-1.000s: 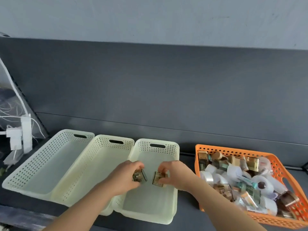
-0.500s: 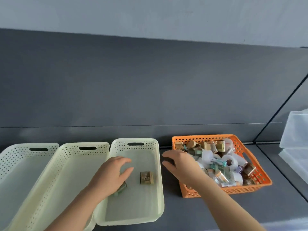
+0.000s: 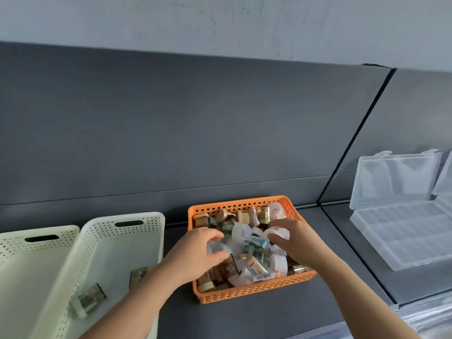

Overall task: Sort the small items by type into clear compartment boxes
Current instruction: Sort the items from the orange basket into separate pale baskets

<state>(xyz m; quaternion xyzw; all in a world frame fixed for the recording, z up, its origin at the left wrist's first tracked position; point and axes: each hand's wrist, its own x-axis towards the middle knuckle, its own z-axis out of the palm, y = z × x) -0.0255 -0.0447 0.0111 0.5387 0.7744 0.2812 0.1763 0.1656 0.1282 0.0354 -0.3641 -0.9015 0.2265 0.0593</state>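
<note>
An orange perforated basket point(image 3: 247, 293) holds a heap of small items: white tape rolls, gold-capped little bottles, a teal tube. My left hand point(image 3: 198, 253) hovers over the basket's left half with fingers spread. My right hand point(image 3: 292, 241) reaches in from the right, fingers apart over a white roll. Neither hand visibly holds anything. In the nearest cream basket point(image 3: 102, 231) to the left lie two small glassy gold items, one point(image 3: 89, 299) near the front and another point(image 3: 138, 275) partly hidden by my left forearm.
A second cream basket point(image 3: 36, 237) overlaps the first at the far left. An open clear compartment box point(image 3: 401, 238) with its lid propped up sits at the right on the dark grey shelf. A grey back panel rises behind everything.
Both hands let go of the two small items in the cream basket and moved right, into the orange basket. The view swung right, revealing the clear compartment box.
</note>
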